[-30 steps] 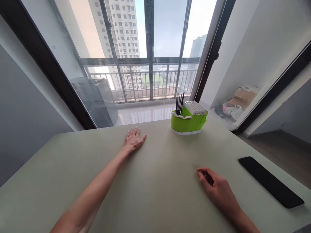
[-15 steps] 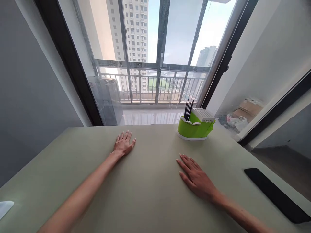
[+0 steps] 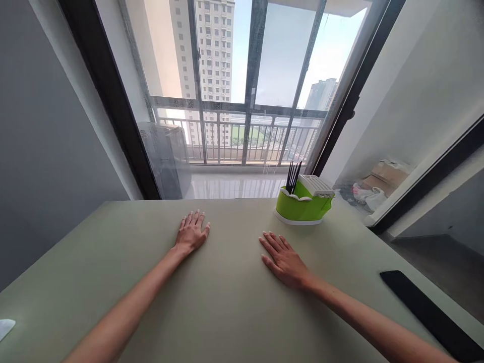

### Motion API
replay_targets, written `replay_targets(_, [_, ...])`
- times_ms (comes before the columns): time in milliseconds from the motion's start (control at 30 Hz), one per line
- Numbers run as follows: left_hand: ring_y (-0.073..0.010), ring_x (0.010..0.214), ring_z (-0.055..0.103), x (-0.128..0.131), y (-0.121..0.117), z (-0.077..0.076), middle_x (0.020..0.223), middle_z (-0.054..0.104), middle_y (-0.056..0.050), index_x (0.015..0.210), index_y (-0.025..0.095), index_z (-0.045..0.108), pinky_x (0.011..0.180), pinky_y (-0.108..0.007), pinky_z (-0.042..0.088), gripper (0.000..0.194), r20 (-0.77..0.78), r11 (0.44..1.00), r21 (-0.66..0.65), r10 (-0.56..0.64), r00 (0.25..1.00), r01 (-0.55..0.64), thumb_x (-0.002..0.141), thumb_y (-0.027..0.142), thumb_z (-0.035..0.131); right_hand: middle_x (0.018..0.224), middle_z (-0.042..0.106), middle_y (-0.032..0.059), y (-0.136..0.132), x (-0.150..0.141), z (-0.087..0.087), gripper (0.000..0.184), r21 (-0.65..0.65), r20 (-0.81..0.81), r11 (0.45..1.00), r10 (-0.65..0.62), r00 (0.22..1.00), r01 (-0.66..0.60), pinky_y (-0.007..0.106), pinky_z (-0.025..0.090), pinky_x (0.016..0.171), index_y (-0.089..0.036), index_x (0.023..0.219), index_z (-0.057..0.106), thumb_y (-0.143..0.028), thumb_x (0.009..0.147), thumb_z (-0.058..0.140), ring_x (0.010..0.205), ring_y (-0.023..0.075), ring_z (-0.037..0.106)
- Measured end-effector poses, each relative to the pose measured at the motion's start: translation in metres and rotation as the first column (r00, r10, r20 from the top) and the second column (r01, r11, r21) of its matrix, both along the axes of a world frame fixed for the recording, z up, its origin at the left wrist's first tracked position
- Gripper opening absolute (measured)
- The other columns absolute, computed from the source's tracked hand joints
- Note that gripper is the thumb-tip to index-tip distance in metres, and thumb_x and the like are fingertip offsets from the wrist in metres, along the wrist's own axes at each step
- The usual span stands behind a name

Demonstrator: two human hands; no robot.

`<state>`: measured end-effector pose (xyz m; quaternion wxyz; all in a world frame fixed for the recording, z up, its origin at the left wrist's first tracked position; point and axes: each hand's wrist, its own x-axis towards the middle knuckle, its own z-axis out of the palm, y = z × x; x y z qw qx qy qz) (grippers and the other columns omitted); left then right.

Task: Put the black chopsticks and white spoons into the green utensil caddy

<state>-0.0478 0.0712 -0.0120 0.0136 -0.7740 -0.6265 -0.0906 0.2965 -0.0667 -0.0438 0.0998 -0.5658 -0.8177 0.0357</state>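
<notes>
My left hand [image 3: 190, 233] lies palm down on the pale green table [image 3: 227, 302], left of the middle and toward the far edge, its fingers spread. Nothing is in it. My right hand [image 3: 284, 261] is also palm down, right of the middle, fingers stretched out and apart, holding nothing. Just beyond the right hand stands a bright green chopstick holder [image 3: 302, 207] with a white base and a slatted white top. Several dark chopsticks [image 3: 292, 177] stand upright in its left part. A gap separates the hand from the holder.
A long black pad [image 3: 431, 312] lies along the table's right side. At the left edge a white object [image 3: 6, 327] is partly cut off. Past the table is a glass door with a balcony and railing [image 3: 234, 136]; cardboard and bags [image 3: 381, 184] sit on the floor at right.
My right hand has slid left and slightly away from me across the table. My left hand has stayed in nearly the same place. The view has tilted up slightly.
</notes>
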Motion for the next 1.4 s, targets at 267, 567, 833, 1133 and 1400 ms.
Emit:
replay_targets(267, [-0.0293, 0.160, 0.022, 0.002, -0.043, -0.002, 0.171, 0.030, -0.007, 0.161, 0.020, 0.040, 0.131, -0.048, 0.016, 0.071, 0.012, 1.000, -0.005, -0.005, 1.000, 0.005, 0.101, 0.056, 0.033, 0.174, 0.019, 0.0006, 0.012, 0.000, 0.000, 0.065, 0.007, 0.016, 0.999, 0.032, 0.999, -0.032, 0.048, 0.013, 0.131, -0.029, 0.166, 0.026, -0.059, 0.109, 0.021, 0.161, 0.0208, 0.013])
replay_targets(567, [-0.0311, 0.160, 0.022, 0.008, -0.041, 0.002, 0.171, 0.030, -0.008, 0.161, 0.020, 0.041, 0.131, -0.051, 0.015, 0.071, 0.017, 1.000, -0.004, 0.002, 1.000, -0.002, 0.100, 0.058, 0.035, 0.174, 0.017, -0.0003, 0.012, 0.000, -0.002, 0.063, 0.013, 0.014, 1.000, 0.025, 1.000, -0.026, 0.048, 0.014, 0.131, -0.031, 0.166, 0.024, -0.058, 0.109, 0.022, 0.161, 0.0199, 0.013])
replay_targets(833, [-0.0313, 0.161, 0.018, 0.007, -0.038, 0.001, 0.172, 0.026, -0.007, 0.163, 0.020, 0.038, 0.131, -0.051, 0.014, 0.075, -0.016, 1.000, -0.023, -0.003, 1.000, 0.002, 0.102, 0.062, 0.029, 0.174, 0.019, -0.0001, 0.010, -0.003, -0.002, 0.062, 0.029, -0.018, 0.999, 0.023, 1.000, -0.023, 0.049, 0.015, 0.131, -0.031, 0.166, 0.025, -0.056, 0.110, 0.025, 0.161, 0.0210, 0.014])
replay_targets(1133, [-0.0302, 0.161, 0.017, 0.005, -0.039, 0.000, 0.172, 0.024, -0.005, 0.163, 0.020, 0.037, 0.132, -0.052, 0.014, 0.073, -0.013, 0.999, -0.027, -0.026, 1.000, 0.025, 0.104, 0.061, 0.024, 0.174, 0.015, -0.0004, 0.004, -0.005, 0.006, 0.061, 0.021, -0.015, 1.000, 0.021, 1.000, -0.020, 0.050, 0.014, 0.132, -0.029, 0.167, 0.026, -0.052, 0.110, 0.028, 0.161, 0.0239, 0.012])
replay_targets(1400, [-0.0256, 0.163, 0.010, 0.006, -0.048, -0.002, 0.173, 0.021, 0.000, 0.166, 0.025, 0.029, 0.134, -0.049, 0.011, 0.070, -0.030, 0.996, -0.075, -0.042, 0.999, 0.039, 0.105, 0.060, 0.022, 0.175, 0.012, 0.0002, -0.007, -0.004, 0.004, 0.068, 0.062, -0.030, 0.997, 0.040, 0.999, -0.038, 0.052, 0.017, 0.131, -0.029, 0.169, 0.010, -0.038, 0.108, 0.038, 0.161, 0.0272, 0.012])
